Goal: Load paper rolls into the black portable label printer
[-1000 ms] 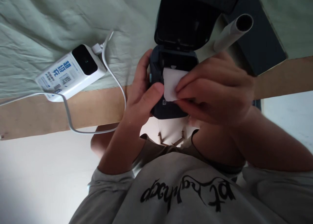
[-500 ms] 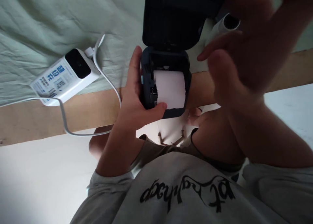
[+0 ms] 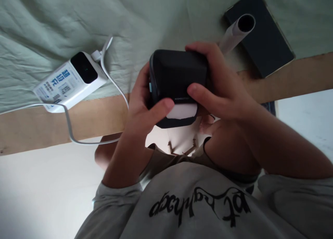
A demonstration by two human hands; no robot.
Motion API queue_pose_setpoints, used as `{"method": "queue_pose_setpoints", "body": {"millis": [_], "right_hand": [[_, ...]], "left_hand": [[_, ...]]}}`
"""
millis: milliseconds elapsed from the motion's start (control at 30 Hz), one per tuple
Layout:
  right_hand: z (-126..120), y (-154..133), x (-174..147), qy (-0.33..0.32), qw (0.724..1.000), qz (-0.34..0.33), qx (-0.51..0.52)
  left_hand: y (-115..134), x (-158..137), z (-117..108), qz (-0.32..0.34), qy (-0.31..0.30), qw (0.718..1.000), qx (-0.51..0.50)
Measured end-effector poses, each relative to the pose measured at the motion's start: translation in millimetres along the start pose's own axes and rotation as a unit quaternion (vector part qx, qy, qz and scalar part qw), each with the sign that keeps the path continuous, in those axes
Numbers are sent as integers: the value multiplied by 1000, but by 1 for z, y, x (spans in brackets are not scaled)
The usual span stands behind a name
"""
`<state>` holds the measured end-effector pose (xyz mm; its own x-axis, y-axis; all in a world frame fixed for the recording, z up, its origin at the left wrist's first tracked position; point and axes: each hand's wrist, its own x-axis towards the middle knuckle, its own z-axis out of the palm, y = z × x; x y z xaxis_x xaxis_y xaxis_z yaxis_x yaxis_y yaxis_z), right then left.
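Between both hands, above the table's edge, is a small black label printer (image 3: 179,75) with its lid down. A strip of white paper (image 3: 182,111) sticks out below the lid's front edge. My left hand (image 3: 145,103) is wrapped round the printer's left side, thumb near the paper. On the right side my right hand (image 3: 215,82) grips the printer, its thumb lying on the lid and its fingers behind the far corner. The paper roll inside is hidden by the lid.
A white power bank (image 3: 70,81) with a plugged-in white cable (image 3: 118,88) lies at the left on the green cloth (image 3: 135,16). At the right, a white tube (image 3: 235,32) stands by a dark tablet-like slab (image 3: 262,34). A wooden edge (image 3: 104,119) runs along the front.
The printer's lid has swung down from open to closed over the paper roll. My right hand has come in from the right and now grips the printer, uncovering the dark slab.
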<state>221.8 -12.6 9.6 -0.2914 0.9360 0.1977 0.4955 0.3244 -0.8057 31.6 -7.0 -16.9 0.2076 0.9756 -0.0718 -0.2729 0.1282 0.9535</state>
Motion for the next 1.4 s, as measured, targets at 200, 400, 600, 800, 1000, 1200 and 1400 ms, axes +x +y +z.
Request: {"method": "queue_pose_setpoints", "body": {"millis": [200,400,600,800,1000,1200,1400], "right_hand": [[2,1,3,-17,999,29,-5],[4,0,3,-17,999,38,-17],[2,-1,0,-42,998,47,-23],[0,-3,0,-37,999,0,4],[1,0,3,-47,998,-30,-12],[-5,2,3,-51,997,-37,-35],[-15,-10,-5,75,993,21,-88]], "left_hand": [[8,-3,5,-33,-14,999,-9],[7,4,3,-9,-22,999,-32],[5,6,0,24,-29,998,-47],[1,3,-1,-22,33,996,-82],[4,-3,0,-4,106,989,-99],[10,1,9,-13,113,984,-141],[13,-1,16,9,84,992,-99]]}}
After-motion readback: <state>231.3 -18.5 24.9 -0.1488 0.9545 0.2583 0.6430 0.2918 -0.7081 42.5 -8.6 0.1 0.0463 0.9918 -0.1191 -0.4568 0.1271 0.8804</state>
